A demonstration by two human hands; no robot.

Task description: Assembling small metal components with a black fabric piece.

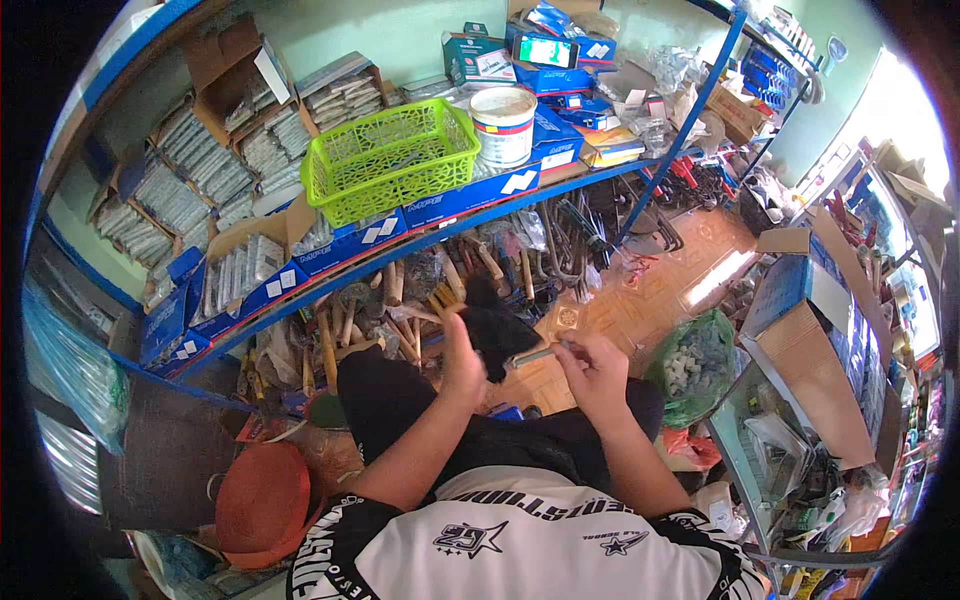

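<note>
My right hand [592, 378] is closed in a pinch on a short grey metal piece [533, 356], flat and narrow, pointing left; its exact kind cannot be told. To its left, my left hand [462, 365] is held upright with the fingers stretched out and nothing visible in it. The two hands are apart, above my lap. Just beyond them lies a soft-looking black thing [500, 330] whose kind is unclear.
Ahead, a blue-edged shelf carries a green plastic basket [390, 160], a white bucket [502, 127] and a lit phone [545, 51]. Wooden-handled tools crowd underneath. A green bag of pale pieces [695, 370] and a large open carton [820, 340] stand right; a red-orange round container [262, 500] sits left.
</note>
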